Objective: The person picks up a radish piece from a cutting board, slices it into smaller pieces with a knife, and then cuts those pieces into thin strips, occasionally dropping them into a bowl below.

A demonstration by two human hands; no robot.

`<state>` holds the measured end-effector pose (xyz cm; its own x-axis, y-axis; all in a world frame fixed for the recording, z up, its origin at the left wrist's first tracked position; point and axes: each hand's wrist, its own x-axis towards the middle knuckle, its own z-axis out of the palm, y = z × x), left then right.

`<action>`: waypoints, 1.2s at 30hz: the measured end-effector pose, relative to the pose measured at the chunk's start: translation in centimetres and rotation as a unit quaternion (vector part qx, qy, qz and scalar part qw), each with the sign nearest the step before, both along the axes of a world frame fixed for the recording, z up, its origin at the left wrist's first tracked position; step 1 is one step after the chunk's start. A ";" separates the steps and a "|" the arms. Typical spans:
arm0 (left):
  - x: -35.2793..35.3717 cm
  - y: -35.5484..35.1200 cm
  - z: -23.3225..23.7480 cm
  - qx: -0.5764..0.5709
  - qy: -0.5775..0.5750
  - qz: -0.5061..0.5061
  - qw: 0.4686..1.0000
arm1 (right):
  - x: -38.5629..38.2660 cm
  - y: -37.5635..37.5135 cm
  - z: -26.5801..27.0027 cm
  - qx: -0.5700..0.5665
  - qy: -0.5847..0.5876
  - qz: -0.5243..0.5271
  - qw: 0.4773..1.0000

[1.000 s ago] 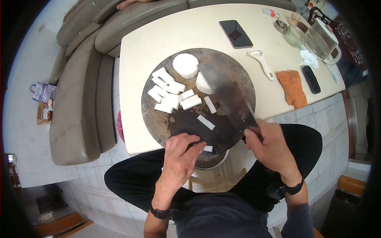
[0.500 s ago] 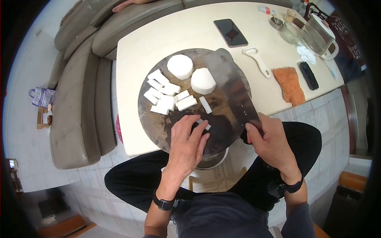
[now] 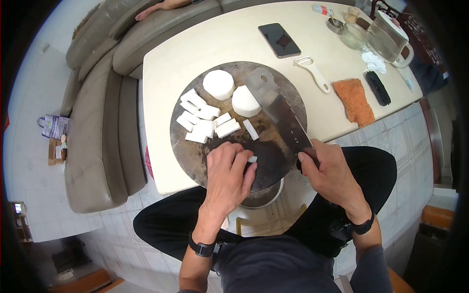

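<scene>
My right hand [image 3: 328, 171] is wrapped round the handle of a broad cleaver [image 3: 281, 112], its blade raised over the right part of a round, dark-stained chopping board [image 3: 190, 158]. On the near part of the board, the curled fingers of my left hand [image 3: 228, 171] hold a small white strip [image 3: 252, 159], mostly hidden beneath them. Just beyond lies a loose white strip [image 3: 250, 130]. Several white blocks [image 3: 202, 129], perhaps radish, are scattered at the board's left. Two thick white rounds [image 3: 218, 85] stand behind them, one partly beside the blade.
On the cream table [image 3: 166, 63] lie a phone [image 3: 279, 40], a peeler [image 3: 312, 73], an orange cloth [image 3: 353, 101] and a black case-like object [image 3: 377, 88]. A clear pitcher [image 3: 386, 39] stands at the far right. Another person's hand [image 3: 149, 10] rests on the grey sofa [image 3: 97, 146].
My left fingers have closed further over the small strip, covering more of it. The cleaver has shifted slightly left and its blade is turned more edge-on.
</scene>
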<state>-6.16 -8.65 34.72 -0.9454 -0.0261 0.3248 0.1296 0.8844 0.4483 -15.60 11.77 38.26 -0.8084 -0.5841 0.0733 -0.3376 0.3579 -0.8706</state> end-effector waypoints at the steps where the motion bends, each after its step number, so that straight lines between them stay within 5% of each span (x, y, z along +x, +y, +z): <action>1: 0.4 0.0 -0.3 -0.003 0.008 0.008 1.000 | 0.0 0.1 0.0 0.013 -0.005 0.001 1.000; 24: 2.6 -0.3 -0.3 0.044 0.009 0.011 0.999 | -0.2 1.0 0.2 0.023 0.068 0.013 0.997; 26: 2.6 -0.5 -0.2 0.165 0.033 0.063 0.984 | -0.1 1.1 0.2 0.025 0.071 0.012 0.997; 29: 1.4 -1.1 0.8 0.175 0.041 0.074 0.981 | -0.2 1.2 0.2 0.023 0.079 0.009 0.997; 36: -3.2 -0.3 1.7 -0.005 0.008 -0.015 1.000 | -0.2 1.4 0.0 0.021 0.091 0.013 0.996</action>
<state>-9.34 -8.92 36.40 -0.9402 0.0058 0.3407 0.1640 0.8842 0.4374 -15.79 13.19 38.30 -0.7689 -0.6097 0.1924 -0.4979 0.3822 -0.7785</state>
